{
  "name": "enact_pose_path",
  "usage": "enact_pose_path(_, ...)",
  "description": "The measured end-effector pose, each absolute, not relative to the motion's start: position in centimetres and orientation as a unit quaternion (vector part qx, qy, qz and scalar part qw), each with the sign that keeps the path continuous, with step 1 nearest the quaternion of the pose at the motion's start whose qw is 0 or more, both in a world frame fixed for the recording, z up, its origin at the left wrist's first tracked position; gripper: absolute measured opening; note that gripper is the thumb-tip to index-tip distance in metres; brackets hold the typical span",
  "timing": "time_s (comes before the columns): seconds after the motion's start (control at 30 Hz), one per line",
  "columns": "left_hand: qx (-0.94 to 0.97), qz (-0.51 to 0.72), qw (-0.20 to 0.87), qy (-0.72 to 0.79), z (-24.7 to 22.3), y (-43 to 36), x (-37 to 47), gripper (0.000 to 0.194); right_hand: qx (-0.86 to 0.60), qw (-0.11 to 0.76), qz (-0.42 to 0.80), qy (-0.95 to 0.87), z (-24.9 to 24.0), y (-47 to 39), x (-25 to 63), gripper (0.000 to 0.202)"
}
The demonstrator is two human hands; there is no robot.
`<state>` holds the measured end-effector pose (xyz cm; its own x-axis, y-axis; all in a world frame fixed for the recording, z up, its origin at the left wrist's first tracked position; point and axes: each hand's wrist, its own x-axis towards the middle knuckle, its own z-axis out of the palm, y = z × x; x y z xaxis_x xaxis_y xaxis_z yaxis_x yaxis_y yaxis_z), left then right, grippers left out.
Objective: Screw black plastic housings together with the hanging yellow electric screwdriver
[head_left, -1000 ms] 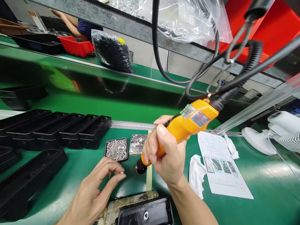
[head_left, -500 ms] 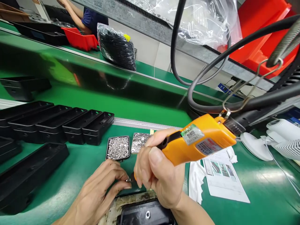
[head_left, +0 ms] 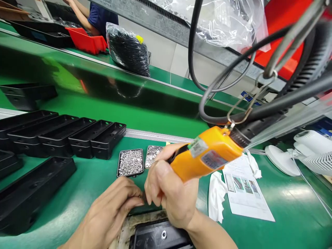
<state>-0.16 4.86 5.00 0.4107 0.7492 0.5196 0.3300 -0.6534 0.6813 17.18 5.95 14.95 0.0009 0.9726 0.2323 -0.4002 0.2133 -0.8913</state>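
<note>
My right hand (head_left: 172, 193) is wrapped round an orange electric screwdriver (head_left: 204, 154), which hangs from a metal hook and tilts down to the left. Its tip is hidden near the fingertips of my left hand (head_left: 114, 207). Those fingers are pinched together on something too small to make out. Below both hands lies a black plastic housing (head_left: 155, 237) with a small metal ring in it, set in a worn fixture (head_left: 126, 230). Behind them stand a tray of small screws (head_left: 130, 162) and a tray of washer-like metal parts (head_left: 153, 154), partly covered by my right hand.
Black housings (head_left: 107, 138) line the left side. White cloth (head_left: 216, 197), a printed sheet (head_left: 249, 190) and a white fan (head_left: 311, 152) are at right. Cables (head_left: 193, 45) hang above. A person's arm (head_left: 83, 17) shows across the bench.
My right hand and the orange screwdriver have moved left, bringing the hand closer to my left fingertips. The hook and cable above have swung left too.
</note>
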Motion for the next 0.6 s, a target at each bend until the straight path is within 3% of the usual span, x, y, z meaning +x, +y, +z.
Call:
enact_pose_path(0.1, 0.777, 0.429, 0.274, 0.37, 5.1, 5.0, -0.3, 0.013, -0.257, 0.679, 0.525, -0.445, 15.5, 6.2, 17.8, 0.019)
enact_pose_path(0.2, 0.751, 0.445, 0.304, 0.382, 5.2, 4.9, -0.1, 0.023, -0.248, 0.702, 0.5, -0.443, 16.2, 5.7, 18.3, 0.012)
enact_pose_path(0.6, 0.7, 0.465, 0.373, 0.394, 5.6, 4.3, 0.6, 0.029, -0.246, 0.666, 0.55, -0.44, 16.6, 5.2, 17.6, 0.019)
